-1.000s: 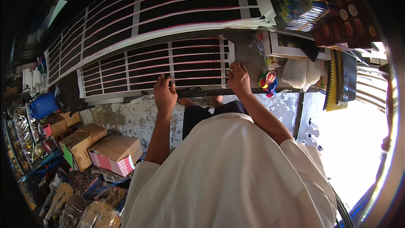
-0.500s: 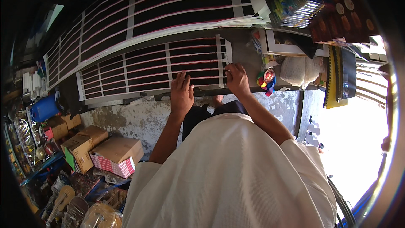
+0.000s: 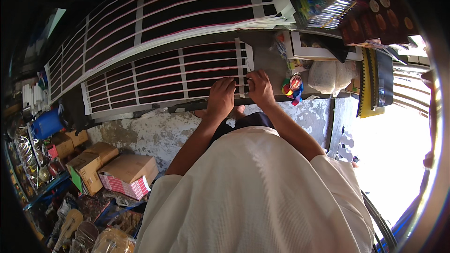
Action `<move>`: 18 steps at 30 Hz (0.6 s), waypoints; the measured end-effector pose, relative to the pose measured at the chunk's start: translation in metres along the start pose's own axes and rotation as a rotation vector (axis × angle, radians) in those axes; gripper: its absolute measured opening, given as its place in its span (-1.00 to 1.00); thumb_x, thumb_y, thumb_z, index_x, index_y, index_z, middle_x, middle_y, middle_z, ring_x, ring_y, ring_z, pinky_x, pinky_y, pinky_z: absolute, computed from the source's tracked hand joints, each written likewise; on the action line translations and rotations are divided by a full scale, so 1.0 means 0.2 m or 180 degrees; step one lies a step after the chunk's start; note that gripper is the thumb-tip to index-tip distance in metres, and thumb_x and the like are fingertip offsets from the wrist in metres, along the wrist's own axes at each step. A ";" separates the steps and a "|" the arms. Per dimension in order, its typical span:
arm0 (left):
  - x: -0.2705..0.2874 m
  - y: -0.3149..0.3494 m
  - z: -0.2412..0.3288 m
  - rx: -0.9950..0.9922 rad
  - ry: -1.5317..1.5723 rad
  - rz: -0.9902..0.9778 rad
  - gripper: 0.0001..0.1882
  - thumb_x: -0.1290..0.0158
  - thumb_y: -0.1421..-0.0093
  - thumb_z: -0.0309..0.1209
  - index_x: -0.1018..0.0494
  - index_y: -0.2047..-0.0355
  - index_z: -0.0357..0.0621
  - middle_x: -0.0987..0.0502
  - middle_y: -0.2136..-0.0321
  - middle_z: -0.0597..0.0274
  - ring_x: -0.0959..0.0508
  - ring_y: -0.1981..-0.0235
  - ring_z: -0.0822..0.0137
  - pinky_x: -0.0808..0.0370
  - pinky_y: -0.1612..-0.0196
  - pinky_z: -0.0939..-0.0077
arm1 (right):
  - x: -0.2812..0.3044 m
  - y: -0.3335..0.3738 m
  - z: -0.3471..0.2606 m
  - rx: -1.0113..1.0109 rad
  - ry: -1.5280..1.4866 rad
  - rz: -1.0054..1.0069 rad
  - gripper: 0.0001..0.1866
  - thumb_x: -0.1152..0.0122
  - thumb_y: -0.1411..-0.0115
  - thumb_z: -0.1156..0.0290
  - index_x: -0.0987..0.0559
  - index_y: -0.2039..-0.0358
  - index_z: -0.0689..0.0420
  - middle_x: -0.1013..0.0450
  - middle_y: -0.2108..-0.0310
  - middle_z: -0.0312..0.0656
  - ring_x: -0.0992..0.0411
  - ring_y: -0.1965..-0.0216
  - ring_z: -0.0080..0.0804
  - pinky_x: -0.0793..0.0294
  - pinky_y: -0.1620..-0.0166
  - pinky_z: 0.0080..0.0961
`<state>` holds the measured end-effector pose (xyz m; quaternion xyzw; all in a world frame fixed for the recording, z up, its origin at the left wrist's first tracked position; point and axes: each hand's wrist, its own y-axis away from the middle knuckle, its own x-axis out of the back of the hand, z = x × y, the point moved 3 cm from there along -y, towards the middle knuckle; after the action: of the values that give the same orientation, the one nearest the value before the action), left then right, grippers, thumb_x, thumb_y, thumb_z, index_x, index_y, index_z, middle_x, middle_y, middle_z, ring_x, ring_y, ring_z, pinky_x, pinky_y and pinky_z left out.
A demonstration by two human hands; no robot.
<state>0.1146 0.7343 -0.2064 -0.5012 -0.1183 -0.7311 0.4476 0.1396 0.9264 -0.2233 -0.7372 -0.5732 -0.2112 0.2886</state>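
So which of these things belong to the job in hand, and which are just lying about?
Part of the job:
Left hand and right hand, at the right end of the smaller striped sheet
Probably the larger striped sheets beyond

Apparently just lying about:
White wrapped bundle
Yellow spiral-bound book
Blue container
Cardboard boxes

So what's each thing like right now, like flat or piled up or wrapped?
Left hand: fingers bent, at the front striped sheet's near edge
Right hand: fingers curled, at its right end
Front striped sheet: lying flat
Back striped sheets: stacked
Colourful ribbons: bunched together
White bag: bulging
Tan guitar-shaped thing: wrapped in clear plastic
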 end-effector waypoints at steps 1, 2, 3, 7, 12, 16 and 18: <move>-0.01 -0.01 0.00 0.0057 0.0068 0.0021 -0.74 -0.24 -0.35 -0.53 -0.63 -0.02 -0.31 -0.64 -0.09 -0.02 -0.61 -0.15 -0.06 -0.61 -0.22 0.08 | 0.00 0.00 0.00 0.0049 -0.0013 0.0007 -0.73 -0.29 -0.21 0.67 -0.66 0.09 0.12 -0.51 0.14 0.03 -0.53 0.04 0.21 -0.56 -0.06 0.05; -0.01 -0.03 0.00 0.0143 0.0057 0.0017 -0.75 -0.25 -0.33 -0.54 -0.63 0.00 -0.30 -0.63 -0.04 -0.01 -0.61 -0.10 -0.07 -0.61 -0.18 0.07 | 0.00 0.00 0.00 0.0046 -0.0028 0.0000 -0.73 -0.28 -0.21 0.67 -0.65 0.10 0.12 -0.50 0.15 0.03 -0.53 0.04 0.20 -0.56 -0.08 0.05; -0.02 -0.04 0.00 0.0229 0.0046 0.0012 -0.76 -0.26 -0.31 -0.56 -0.64 0.02 -0.29 -0.63 0.00 -0.01 -0.61 -0.05 -0.08 -0.61 -0.14 0.07 | 0.00 0.00 0.00 -0.0014 -0.0043 -0.0029 -0.74 -0.27 -0.21 0.67 -0.65 0.10 0.12 -0.49 0.15 0.02 -0.52 0.04 0.19 -0.55 -0.09 0.05; -0.03 -0.07 0.00 0.0307 -0.0003 0.0139 -0.77 -0.29 -0.27 -0.58 -0.65 0.06 -0.24 -0.60 0.11 0.03 -0.60 0.07 -0.07 -0.60 -0.01 0.04 | 0.00 0.00 0.00 -0.0006 -0.0053 -0.0024 -0.74 -0.26 -0.20 0.68 -0.65 0.11 0.13 -0.49 0.15 0.02 -0.52 0.04 0.19 -0.55 -0.08 0.05; -0.03 -0.08 0.00 0.0391 0.0004 0.0113 -0.75 -0.32 -0.24 -0.57 -0.66 0.06 -0.21 -0.59 0.09 0.06 -0.59 0.08 -0.06 -0.59 0.02 0.03 | 0.00 0.01 -0.01 -0.0009 -0.0032 0.0050 -0.71 -0.28 -0.19 0.70 -0.65 0.09 0.13 -0.50 0.17 0.03 -0.54 0.06 0.21 -0.56 -0.04 0.04; -0.03 -0.08 0.00 0.0465 0.0051 0.0104 -0.74 -0.33 -0.23 -0.56 -0.67 0.06 -0.18 -0.59 0.09 0.09 -0.59 0.07 -0.06 -0.59 0.03 0.02 | 0.00 0.01 -0.01 0.0055 -0.0073 0.0173 -0.70 -0.29 -0.19 0.70 -0.64 0.08 0.14 -0.50 0.18 0.03 -0.54 0.07 0.21 -0.56 -0.04 0.03; -0.03 -0.08 0.00 0.0471 0.0039 0.0138 -0.75 -0.33 -0.23 -0.56 -0.67 0.07 -0.16 -0.59 0.08 0.10 -0.59 0.07 -0.06 -0.59 0.03 0.02 | 0.00 0.01 -0.01 0.0050 -0.0050 0.0155 -0.70 -0.30 -0.20 0.70 -0.63 0.07 0.14 -0.50 0.18 0.03 -0.54 0.07 0.20 -0.56 -0.04 0.03</move>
<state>0.1021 0.7463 -0.2070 -0.4647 -0.1584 -0.7135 0.4999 0.1419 0.9246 -0.2226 -0.7503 -0.5590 -0.1939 0.2949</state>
